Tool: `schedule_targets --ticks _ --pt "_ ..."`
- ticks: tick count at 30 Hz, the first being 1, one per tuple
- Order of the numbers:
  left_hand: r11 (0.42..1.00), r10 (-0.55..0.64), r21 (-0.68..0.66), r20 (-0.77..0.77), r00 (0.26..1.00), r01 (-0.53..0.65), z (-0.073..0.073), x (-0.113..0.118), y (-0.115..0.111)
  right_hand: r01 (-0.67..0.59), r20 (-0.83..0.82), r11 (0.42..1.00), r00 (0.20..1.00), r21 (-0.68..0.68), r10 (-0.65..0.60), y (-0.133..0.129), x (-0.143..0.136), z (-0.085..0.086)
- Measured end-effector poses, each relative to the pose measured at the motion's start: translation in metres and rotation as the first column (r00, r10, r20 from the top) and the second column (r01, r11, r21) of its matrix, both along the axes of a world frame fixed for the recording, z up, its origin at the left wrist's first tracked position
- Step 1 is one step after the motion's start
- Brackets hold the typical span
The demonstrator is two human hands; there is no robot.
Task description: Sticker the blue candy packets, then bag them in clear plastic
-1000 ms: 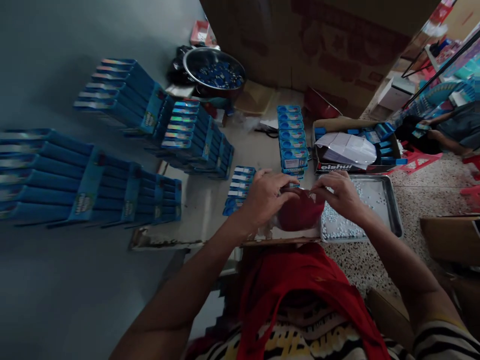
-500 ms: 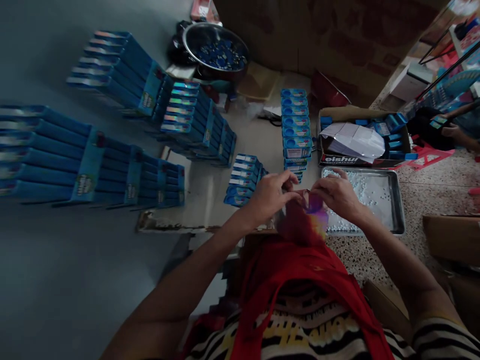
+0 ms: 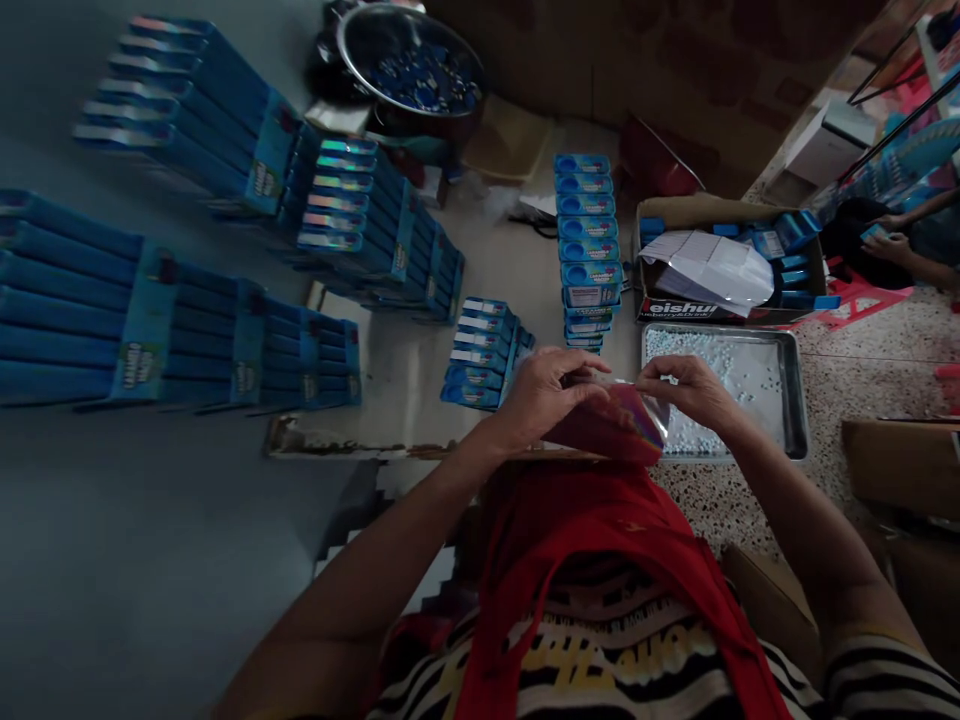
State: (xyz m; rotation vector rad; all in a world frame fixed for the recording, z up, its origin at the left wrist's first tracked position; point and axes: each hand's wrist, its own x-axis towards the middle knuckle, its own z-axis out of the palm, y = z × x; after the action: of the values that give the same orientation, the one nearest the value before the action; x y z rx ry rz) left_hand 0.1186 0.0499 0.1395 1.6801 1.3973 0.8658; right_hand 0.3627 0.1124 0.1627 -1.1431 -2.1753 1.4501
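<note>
Both hands hold a clear plastic wrapper (image 3: 622, 425) in front of my chest, over red cloth. My left hand (image 3: 541, 395) pinches its left top edge and my right hand (image 3: 686, 388) pinches the right top edge, pulling it flat. The film shows red with a rainbow sheen. Just beyond my right hand lies a metal tray (image 3: 787, 400) scattered with small white pellets. Beside my left hand stands a short stack of blue packs (image 3: 480, 350).
A column of blue boxes (image 3: 587, 245) stands on the floor ahead. A cardboard carton (image 3: 720, 280) holds white paper and blue packs. Tall stacks of blue cartons (image 3: 187, 330) fill the left. A metal bowl (image 3: 409, 65) sits at the back. Another person's hand (image 3: 889, 245) is far right.
My hands have drawn apart and stretched the wrapper flat between them. The view has tilted a little, so the boxes and tray sit higher in the picture.
</note>
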Motion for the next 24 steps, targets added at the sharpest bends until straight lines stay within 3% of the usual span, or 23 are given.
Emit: schedule_targets --ticks 4,7,11,14,16,18,22,24 --pt "0.996 0.009 0.091 -0.089 0.996 -0.001 -0.002 0.001 0.001 0.030 0.016 0.999 0.999 0.039 -0.031 -0.002 -0.001 -0.004" --pt "0.999 0.043 0.016 -0.056 0.998 -0.042 -0.002 0.001 0.004 0.040 0.070 0.982 0.996 0.182 -0.053 -0.003 -0.005 -0.009" --pt "0.991 0.044 -0.126 0.097 0.994 -0.032 -0.002 0.002 0.011 -0.008 0.152 0.903 0.986 0.431 -0.063 -0.004 -0.012 -0.013" --pt "0.987 0.034 -0.161 0.131 0.991 -0.013 -0.002 0.002 0.015 -0.112 0.228 0.843 0.973 0.526 -0.013 -0.004 -0.017 -0.015" --pt "0.991 0.029 -0.129 0.056 0.998 -0.021 -0.003 0.001 0.014 -0.136 0.246 0.848 0.969 0.512 0.007 -0.002 -0.018 -0.016" --pt "0.999 0.013 -0.032 -0.082 0.997 -0.016 -0.003 -0.001 0.011 -0.122 0.223 0.888 0.974 0.444 0.022 0.000 -0.018 -0.019" --pt "0.983 -0.005 0.171 -0.352 0.936 0.069 -0.008 -0.004 0.007 -0.073 0.166 0.963 0.986 0.260 0.030 0.000 -0.018 -0.023" --pt "0.975 -0.032 0.188 -0.413 0.910 0.120 -0.013 -0.005 0.009 -0.071 0.197 0.948 0.980 0.310 0.009 -0.001 -0.020 -0.024"
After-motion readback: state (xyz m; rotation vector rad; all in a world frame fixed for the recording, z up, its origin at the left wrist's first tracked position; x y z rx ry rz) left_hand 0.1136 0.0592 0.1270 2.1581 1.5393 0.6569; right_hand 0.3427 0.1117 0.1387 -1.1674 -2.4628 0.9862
